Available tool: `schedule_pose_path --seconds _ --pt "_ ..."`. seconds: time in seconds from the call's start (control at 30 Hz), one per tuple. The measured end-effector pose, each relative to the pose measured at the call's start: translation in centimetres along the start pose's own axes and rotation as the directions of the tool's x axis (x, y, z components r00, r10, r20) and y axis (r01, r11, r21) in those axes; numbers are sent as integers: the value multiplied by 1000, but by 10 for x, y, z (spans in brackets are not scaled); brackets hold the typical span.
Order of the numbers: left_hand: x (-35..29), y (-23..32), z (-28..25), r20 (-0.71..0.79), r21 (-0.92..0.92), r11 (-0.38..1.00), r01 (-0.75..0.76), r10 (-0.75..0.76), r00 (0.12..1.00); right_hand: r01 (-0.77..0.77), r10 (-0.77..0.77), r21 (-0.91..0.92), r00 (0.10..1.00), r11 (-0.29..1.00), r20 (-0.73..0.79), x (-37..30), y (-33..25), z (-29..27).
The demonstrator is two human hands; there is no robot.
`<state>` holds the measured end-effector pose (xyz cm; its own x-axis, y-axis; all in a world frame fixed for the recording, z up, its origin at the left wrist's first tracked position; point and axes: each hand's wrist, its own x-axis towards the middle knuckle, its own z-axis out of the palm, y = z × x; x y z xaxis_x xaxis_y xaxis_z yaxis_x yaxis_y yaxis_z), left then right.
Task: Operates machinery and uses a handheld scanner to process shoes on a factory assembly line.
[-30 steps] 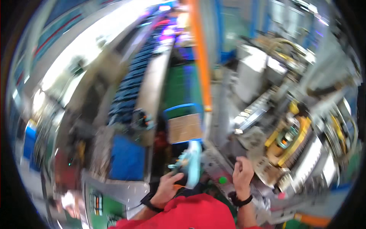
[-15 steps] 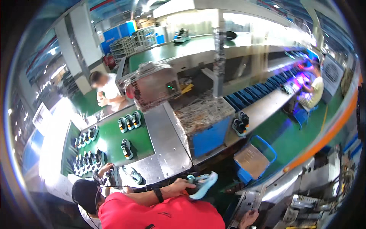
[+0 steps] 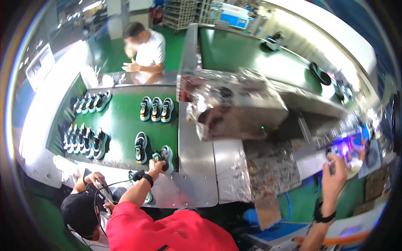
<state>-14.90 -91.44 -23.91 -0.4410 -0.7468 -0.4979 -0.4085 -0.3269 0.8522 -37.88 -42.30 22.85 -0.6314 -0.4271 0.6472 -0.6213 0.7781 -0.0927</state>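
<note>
My left hand [image 3: 155,166], with a black watch on its wrist, grips a dark and pale-blue sneaker [image 3: 168,158] by its ankle opening. The sneaker is at the near right corner of the green belt [image 3: 121,125]. Just left of it stands a similar single sneaker [image 3: 141,147]. Out to the right, my right hand [image 3: 336,169] is raised with curled fingers. Whether something small is between them is hard to make out. Under my left forearm, part of another sneaker [image 3: 148,198] shows on the metal edge.
Three sneakers [image 3: 156,109] stand farther back, with two rows of sneakers [image 3: 86,140] along the belt's left side. A co-worker in a black cap [image 3: 83,209] is close at my left. A plastic-wrapped machine [image 3: 238,108] rises right of the metal plate [image 3: 197,167]. Another person [image 3: 150,52] sits across.
My view has turned. My left hand has carried the sneaker from beyond the table's right end onto the green belt. My right hand has come up from the lower right.
</note>
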Motion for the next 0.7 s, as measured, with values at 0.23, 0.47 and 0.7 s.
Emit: schedule_pose_path --seconds 0.23,0.47,0.7 --pt "83 -8 10 -221 592 801 -92 271 937 528 -446 -302 843 794 301 301 -5 149" --pt "82 -8 14 -328 490 872 -5 190 925 707 -577 -544 697 452 426 487 -24 311" --pt "81 1 20 -404 397 918 -13 187 895 833 -671 -451 535 320 513 566 20 382"
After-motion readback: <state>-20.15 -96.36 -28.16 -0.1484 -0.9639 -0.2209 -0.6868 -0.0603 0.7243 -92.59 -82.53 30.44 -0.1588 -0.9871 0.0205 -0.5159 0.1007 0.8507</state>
